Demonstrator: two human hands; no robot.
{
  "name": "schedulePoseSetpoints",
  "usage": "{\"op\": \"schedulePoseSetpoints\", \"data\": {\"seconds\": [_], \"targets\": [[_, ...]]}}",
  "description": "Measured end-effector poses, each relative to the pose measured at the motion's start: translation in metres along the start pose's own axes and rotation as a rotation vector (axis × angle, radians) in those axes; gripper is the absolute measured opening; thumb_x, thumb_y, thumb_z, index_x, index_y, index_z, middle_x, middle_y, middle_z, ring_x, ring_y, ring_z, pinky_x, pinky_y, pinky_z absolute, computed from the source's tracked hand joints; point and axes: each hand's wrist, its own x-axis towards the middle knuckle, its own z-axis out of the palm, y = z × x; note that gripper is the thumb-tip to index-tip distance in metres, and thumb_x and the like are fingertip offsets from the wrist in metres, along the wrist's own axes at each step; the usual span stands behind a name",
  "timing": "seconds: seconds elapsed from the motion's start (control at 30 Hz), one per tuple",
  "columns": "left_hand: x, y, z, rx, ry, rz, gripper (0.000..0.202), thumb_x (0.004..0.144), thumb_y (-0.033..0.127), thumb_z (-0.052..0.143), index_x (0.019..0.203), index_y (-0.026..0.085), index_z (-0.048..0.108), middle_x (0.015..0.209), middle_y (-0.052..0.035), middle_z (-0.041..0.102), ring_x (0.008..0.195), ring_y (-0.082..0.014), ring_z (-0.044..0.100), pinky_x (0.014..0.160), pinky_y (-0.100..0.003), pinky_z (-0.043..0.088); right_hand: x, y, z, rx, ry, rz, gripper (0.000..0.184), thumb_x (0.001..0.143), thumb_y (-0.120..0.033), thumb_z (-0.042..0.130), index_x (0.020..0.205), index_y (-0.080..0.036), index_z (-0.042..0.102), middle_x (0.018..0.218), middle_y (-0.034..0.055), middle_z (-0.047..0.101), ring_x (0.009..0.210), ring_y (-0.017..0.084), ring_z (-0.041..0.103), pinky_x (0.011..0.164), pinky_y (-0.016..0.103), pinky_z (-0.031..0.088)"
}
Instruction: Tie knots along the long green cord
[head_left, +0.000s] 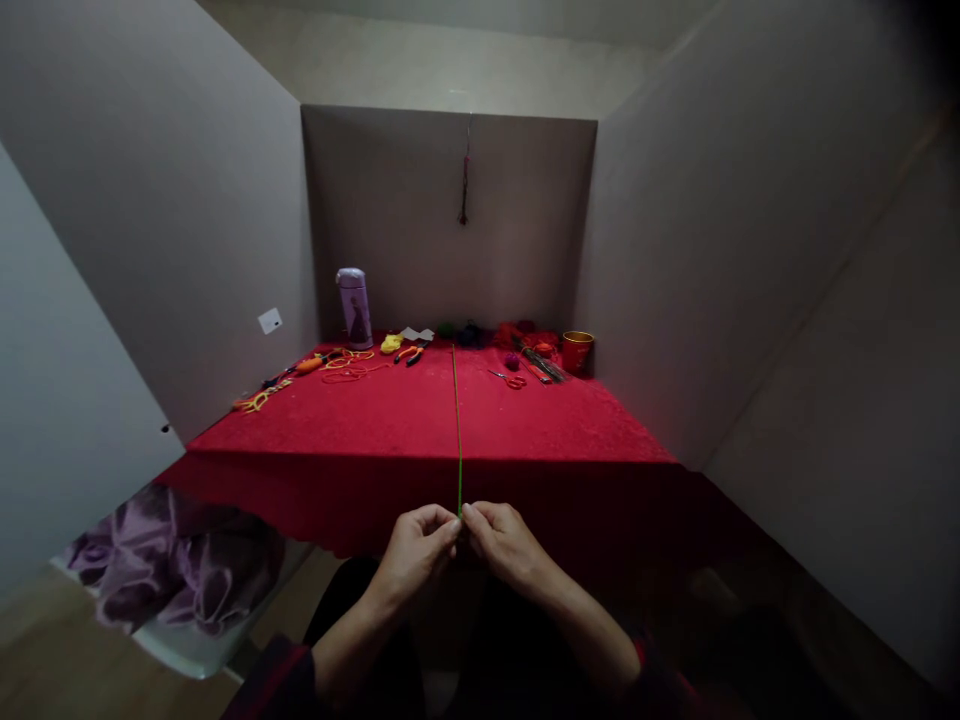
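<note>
A thin green cord point(459, 430) runs straight from the back of the red-covered table point(375, 420) over its front edge and down to my hands. My left hand point(424, 545) is closed, thumb and forefinger pinching the cord's near end. Close beside it, my right hand point(499, 540) is also closed, its thumb and fingertips pinched at the same spot. The fingertips of both hands nearly touch, just in front of the table edge. The exact end of the cord is hidden between the fingers.
Scissors point(510, 379), a purple yarn ball point(511, 361) and a red cup point(577, 352) stand back right. Pliers point(411, 354), yellow yarn point(391, 344), orange cord point(352, 373) and a purple bottle point(355, 308) are back left. Grey panels point(450, 260) enclose the table. Purple cloth point(180, 560) lies on a stool.
</note>
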Motion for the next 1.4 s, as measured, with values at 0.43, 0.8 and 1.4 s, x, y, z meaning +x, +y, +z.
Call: {"op": "schedulePoseSetpoints", "data": {"seconds": [0.43, 0.8, 1.4], "targets": [[-0.022, -0.008, -0.011, 0.892, 0.207, 0.44, 0.023, 0.088, 0.023, 0.039, 0.078, 0.017, 0.059, 0.076, -0.0037, 0.059, 0.069, -0.0159, 0.057, 0.063, -0.026, 0.039, 0.007, 0.013, 0.011, 0.274, -0.024, 0.22, 0.026, 0.076, -0.037, 0.054, 0.06, -0.016, 0.051, 0.046, -0.0055, 0.041, 0.04, 0.006, 0.034, 0.038, 0.019, 0.024], [-0.024, -0.01, -0.004, 0.784, 0.208, 0.504, 0.022, 0.09, 0.023, 0.039, 0.097, 0.016, 0.059, 0.093, -0.0067, 0.062, 0.085, -0.0163, 0.059, 0.075, -0.026, 0.044, -0.003, 0.006, 0.008, 0.449, 0.011, 0.237, 0.013, 0.067, -0.025, 0.056, 0.061, -0.015, 0.05, 0.045, -0.0067, 0.042, 0.038, 0.004, 0.031, 0.038, 0.018, 0.022], [0.0, 0.004, -0.007, 0.618, 0.053, 0.257, 0.025, 0.08, 0.031, 0.047, 0.067, 0.016, 0.063, 0.065, -0.0026, 0.065, 0.064, -0.0153, 0.058, 0.06, -0.023, 0.04, -0.036, -0.014, -0.004, -0.179, 0.148, -0.019, 0.024, 0.086, -0.025, 0.041, 0.07, -0.017, 0.057, 0.065, 0.0009, 0.059, 0.061, 0.012, 0.05, 0.055, 0.022, 0.032]]}}
